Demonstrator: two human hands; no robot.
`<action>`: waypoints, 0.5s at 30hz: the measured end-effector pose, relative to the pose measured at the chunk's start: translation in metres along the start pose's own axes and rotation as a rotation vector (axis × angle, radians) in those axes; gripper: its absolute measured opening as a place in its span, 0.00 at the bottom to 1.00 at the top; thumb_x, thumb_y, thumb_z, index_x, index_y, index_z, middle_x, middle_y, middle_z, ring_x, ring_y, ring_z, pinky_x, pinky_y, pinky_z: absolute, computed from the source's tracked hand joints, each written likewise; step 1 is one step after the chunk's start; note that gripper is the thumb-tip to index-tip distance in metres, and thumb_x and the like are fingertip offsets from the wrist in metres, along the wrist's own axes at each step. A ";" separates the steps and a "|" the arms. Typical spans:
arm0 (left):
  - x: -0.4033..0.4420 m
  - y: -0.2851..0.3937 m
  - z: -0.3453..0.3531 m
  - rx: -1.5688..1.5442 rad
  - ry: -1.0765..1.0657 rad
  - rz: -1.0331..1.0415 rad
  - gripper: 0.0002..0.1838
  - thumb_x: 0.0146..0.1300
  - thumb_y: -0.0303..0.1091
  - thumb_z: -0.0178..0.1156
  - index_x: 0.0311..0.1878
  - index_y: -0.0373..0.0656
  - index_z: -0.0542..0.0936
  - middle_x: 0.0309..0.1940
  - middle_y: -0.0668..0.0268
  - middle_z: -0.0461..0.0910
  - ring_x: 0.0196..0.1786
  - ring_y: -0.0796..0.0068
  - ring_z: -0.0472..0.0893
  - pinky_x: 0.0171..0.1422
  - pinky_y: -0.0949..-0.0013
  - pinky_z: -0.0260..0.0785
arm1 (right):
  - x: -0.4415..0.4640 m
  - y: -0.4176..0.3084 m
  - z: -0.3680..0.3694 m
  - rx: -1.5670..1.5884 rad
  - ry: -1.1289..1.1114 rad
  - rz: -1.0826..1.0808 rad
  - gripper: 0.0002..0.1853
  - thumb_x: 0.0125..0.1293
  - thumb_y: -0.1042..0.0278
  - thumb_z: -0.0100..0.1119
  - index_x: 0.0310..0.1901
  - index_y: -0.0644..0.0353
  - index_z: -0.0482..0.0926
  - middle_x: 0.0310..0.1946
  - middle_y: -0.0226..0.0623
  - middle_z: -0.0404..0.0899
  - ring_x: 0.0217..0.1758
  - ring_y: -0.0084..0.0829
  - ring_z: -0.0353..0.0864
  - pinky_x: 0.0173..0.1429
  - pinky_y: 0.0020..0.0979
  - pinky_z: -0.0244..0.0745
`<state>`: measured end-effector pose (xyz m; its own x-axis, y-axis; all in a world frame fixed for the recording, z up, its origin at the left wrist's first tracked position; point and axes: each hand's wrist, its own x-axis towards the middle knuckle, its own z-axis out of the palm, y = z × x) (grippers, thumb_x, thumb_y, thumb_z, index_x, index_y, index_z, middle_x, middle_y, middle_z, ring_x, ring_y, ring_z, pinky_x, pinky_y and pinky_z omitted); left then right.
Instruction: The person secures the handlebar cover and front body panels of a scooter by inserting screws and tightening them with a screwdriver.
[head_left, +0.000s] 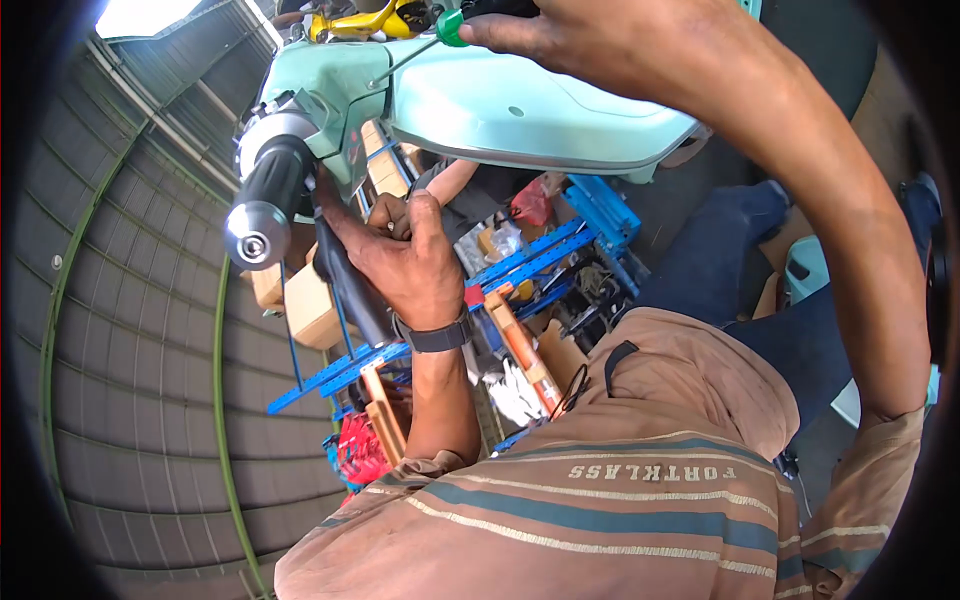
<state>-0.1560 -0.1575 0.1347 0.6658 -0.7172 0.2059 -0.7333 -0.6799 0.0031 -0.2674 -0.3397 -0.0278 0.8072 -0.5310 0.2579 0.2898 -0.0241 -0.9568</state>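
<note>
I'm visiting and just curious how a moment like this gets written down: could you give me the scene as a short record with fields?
Main object: mint-green vehicle body panel beside a handlebar grip
Right hand: the right hand holds a green-handled screwdriver, its shaft slanting to the panel
Left hand: the left hand is raised beside the handlebar; its contact is unclear
Wrist: dark band on the left
Background: blue metal racking, cardboard boxes
Clothing: brown striped shirt
</note>
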 end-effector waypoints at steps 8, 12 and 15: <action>0.006 -0.051 0.017 -0.139 0.153 0.362 0.41 0.57 0.18 0.58 0.75 0.40 0.56 0.53 0.62 0.72 0.31 0.83 0.67 0.32 0.78 0.64 | -0.007 -0.013 0.028 -0.397 0.195 0.003 0.24 0.63 0.54 0.69 0.46 0.72 0.81 0.31 0.49 0.85 0.33 0.37 0.86 0.37 0.35 0.82; 0.019 -0.073 0.011 -0.129 0.104 0.543 0.40 0.56 0.17 0.58 0.74 0.40 0.59 0.63 0.59 0.69 0.34 0.82 0.73 0.37 0.79 0.70 | -0.010 0.010 0.063 -0.640 0.503 -0.320 0.30 0.59 0.56 0.74 0.53 0.73 0.79 0.41 0.52 0.85 0.41 0.39 0.87 0.46 0.33 0.83; 0.020 -0.077 0.004 -0.059 0.082 0.556 0.41 0.55 0.17 0.58 0.75 0.42 0.60 0.63 0.59 0.69 0.34 0.83 0.74 0.37 0.80 0.69 | -0.009 0.001 0.068 -0.623 0.496 -0.111 0.29 0.60 0.55 0.73 0.54 0.71 0.79 0.43 0.52 0.85 0.43 0.39 0.87 0.48 0.33 0.83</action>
<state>-0.0861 -0.1202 0.1341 0.1661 -0.9491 0.2677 -0.9786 -0.1920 -0.0734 -0.2395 -0.2773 -0.0223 0.4257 -0.8087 0.4059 -0.1036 -0.4892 -0.8660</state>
